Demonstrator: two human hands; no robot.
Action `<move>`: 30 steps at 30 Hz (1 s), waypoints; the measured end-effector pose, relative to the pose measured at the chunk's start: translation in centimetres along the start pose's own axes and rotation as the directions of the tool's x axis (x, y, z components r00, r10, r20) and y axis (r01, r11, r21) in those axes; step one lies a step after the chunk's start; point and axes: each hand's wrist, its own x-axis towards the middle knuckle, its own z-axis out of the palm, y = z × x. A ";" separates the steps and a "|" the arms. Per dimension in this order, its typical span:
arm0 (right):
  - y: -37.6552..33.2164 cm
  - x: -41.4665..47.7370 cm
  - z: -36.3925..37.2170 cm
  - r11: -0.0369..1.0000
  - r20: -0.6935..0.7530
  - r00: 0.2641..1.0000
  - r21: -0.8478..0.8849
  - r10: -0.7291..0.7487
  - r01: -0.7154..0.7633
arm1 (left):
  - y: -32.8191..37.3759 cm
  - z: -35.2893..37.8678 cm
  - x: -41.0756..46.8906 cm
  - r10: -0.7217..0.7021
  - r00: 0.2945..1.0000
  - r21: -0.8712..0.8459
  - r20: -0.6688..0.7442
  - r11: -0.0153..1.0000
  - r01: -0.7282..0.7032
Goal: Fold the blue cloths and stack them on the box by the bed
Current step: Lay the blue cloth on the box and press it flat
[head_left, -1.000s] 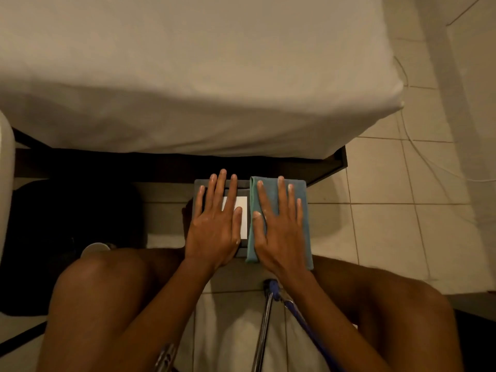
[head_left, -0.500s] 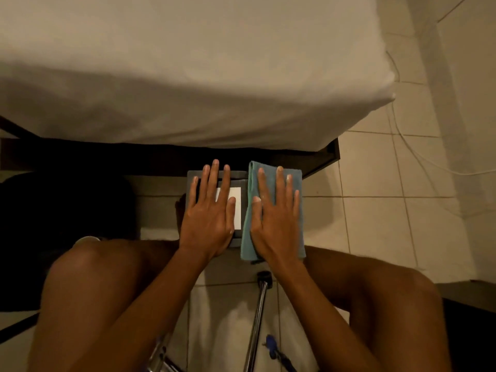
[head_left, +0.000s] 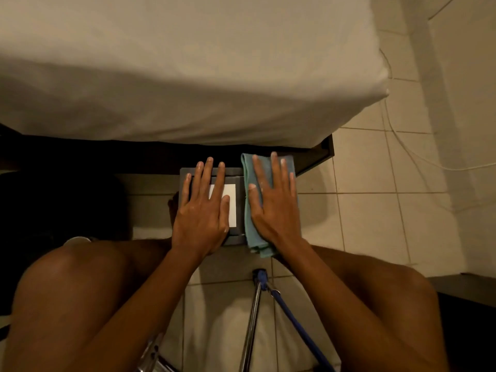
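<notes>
Both hands are down flat. The left hand [head_left: 201, 213] lies palm-down on the dark grey box [head_left: 185, 176], its fingers [head_left: 204, 181] straight and slightly spread. The thumb crosses a white rectangular label [head_left: 232, 208] on the lid. The right hand [head_left: 275, 210] presses on the folded blue cloth [head_left: 249, 232], fingers [head_left: 275, 173] straight and a little fanned, gripping nothing. The cloth is a long, narrow rectangle, soft, with layered edges showing at its near end. It covers the box's right edge, and its near corner hangs past. The box sits on the tiled floor [head_left: 375, 218] just beside the bed [head_left: 188, 63], which has a smooth pale sheet.
</notes>
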 end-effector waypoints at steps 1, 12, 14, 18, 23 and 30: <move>0.2 0.9 -0.4 0.999 -0.016 0.999 0.009 0.049 -0.048 | 0.0 0.0 0.1 0.005 1.000 0.000 -0.004 1.000 -0.005; 0.4 -1.8 -0.1 0.988 -0.019 0.989 0.045 0.150 -0.149 | 0.1 -0.1 -0.1 -0.006 1.000 -0.013 -0.009 1.000 0.006; -0.6 -5.0 0.4 0.990 0.001 0.990 0.018 0.141 -0.141 | 0.1 -0.2 -0.2 -0.006 1.000 -0.025 -0.008 1.000 0.006; 0.6 -3.6 0.3 0.996 0.019 0.996 -0.019 0.085 -0.085 | 0.4 -0.2 -0.1 -0.022 1.000 -0.034 -0.008 0.999 0.022; 0.1 -3.9 0.6 0.987 -0.043 0.986 0.045 0.159 -0.157 | 0.3 -0.1 0.1 -0.011 1.000 -0.013 -0.006 1.000 0.011; 0.5 -2.3 0.1 0.994 -0.020 0.994 -0.001 0.105 -0.105 | 0.3 0.3 0.1 -0.005 1.000 0.010 -0.009 1.000 0.005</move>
